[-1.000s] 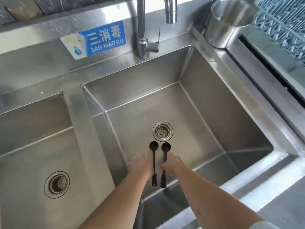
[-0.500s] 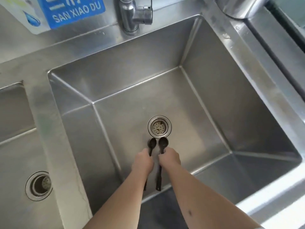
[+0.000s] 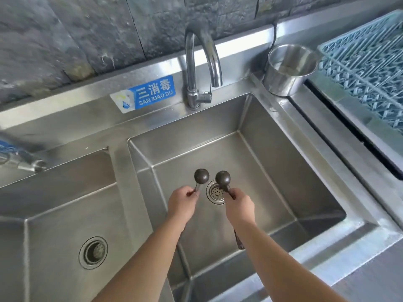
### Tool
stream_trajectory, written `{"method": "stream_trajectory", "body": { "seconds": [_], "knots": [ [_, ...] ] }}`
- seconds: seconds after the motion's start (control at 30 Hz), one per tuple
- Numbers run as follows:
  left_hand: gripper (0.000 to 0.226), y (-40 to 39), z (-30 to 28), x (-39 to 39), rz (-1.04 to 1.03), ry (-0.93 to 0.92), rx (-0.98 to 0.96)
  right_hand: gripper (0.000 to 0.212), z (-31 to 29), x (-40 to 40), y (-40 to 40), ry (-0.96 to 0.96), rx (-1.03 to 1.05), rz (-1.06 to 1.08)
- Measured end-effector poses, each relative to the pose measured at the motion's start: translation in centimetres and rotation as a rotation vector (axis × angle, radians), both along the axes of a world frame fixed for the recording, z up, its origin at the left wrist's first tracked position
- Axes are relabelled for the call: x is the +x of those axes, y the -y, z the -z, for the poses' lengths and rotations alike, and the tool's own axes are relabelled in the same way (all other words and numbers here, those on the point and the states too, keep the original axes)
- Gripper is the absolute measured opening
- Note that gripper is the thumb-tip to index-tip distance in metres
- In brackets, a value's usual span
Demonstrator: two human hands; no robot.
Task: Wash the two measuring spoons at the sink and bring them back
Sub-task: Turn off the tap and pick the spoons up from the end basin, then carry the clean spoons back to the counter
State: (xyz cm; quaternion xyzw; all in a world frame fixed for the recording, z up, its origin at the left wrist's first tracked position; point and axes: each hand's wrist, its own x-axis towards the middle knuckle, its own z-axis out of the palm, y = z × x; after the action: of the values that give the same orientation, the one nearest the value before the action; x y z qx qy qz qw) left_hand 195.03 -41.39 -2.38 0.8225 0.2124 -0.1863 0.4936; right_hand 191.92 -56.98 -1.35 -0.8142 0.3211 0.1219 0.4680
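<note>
The left hand (image 3: 182, 205) is closed around the handle of the left measuring spoon (image 3: 201, 176), whose round bowl pokes out past the fingers. Between the hands, lower down, is the drain (image 3: 214, 192). The right hand (image 3: 239, 207) grips the right measuring spoon (image 3: 222, 178) the same way. No water runs from the tap (image 3: 201, 62) up ahead. I think one hand should turn it on, then hold both bowls under the stream.
</note>
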Motion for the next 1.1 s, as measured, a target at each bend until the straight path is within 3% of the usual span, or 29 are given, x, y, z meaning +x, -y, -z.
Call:
{"method": "stream_trajectory", "body": {
  "seconds": [0.27,0.5,0.6,0.8,1.1],
  "knots": [
    [0.015,-1.0,-5.0,-2.3,-0.079,-0.02,-0.184,0.015,-3.3,-1.8,-1.3,0.0,0.072,0.035],
    [0.017,-3.2,-7.3,-4.7,-0.097,-0.051,-0.263,0.02,-5.4,-3.6,-2.4,0.09,0.342,0.098],
    [0.025,-4.6,-8.1,-6.0,-0.227,-0.078,-0.364,0.027,-5.8,-4.4,-3.5,0.085,0.412,0.112],
    [0.024,-9.1,-10.8,-11.0,-0.373,-0.091,-0.534,0.029,-7.3,-6.5,-7.0,0.052,0.543,-0.012],
    [0.02,-13.5,-14.2,-20.1,-0.339,-0.085,-0.628,0.023,-10.8,-13.1,-10.9,0.096,0.657,-0.082]
  ]
}}
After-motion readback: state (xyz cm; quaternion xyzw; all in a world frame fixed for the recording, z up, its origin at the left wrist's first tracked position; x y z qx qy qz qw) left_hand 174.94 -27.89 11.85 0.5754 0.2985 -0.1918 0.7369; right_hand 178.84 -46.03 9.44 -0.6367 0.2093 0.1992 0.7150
